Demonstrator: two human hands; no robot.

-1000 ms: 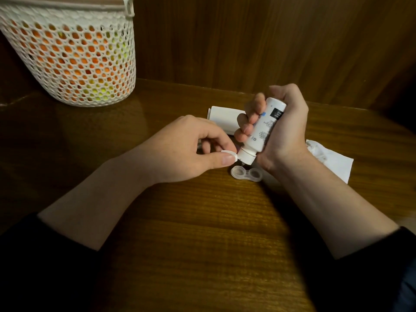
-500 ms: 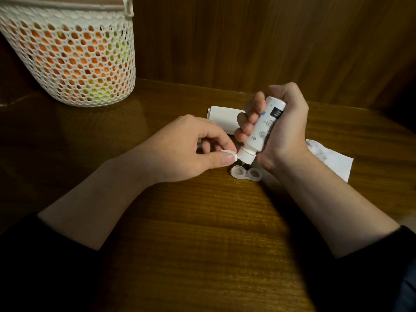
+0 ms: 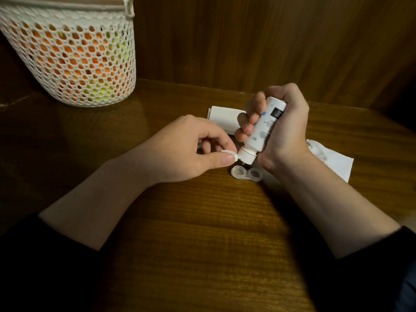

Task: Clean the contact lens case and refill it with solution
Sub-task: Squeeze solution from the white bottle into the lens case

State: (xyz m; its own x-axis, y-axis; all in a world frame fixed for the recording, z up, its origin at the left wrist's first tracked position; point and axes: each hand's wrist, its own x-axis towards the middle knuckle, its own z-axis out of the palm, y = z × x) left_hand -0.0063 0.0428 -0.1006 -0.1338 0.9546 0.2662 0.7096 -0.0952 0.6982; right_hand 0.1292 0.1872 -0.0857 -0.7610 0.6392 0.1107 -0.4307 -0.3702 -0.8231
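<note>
Wooden bench [image 3: 202, 244] lies under my forearms, and toward its far middle sits the clear contact lens case [image 3: 246, 173], flat, both wells uncapped and facing up so they can take liquid. My left hand [image 3: 186, 152] hangs just above and beside it, the grip pinched on 1 white cap [image 3: 229, 152] between thumb and forefinger, kept off the wood, I judge, so its inside stays clean. My right hand [image 3: 286, 134] has its grip clamped round the solution bottle [image 3: 263, 131], tipped nozzle-down so the tip hangs over the left well. Behind the case at right lies a white tissue [image 3: 333, 161]; beyond my fingers, a white box [image 3: 222, 115]. At the far left corner stands a white mesh basket [image 3: 74, 57].
</note>
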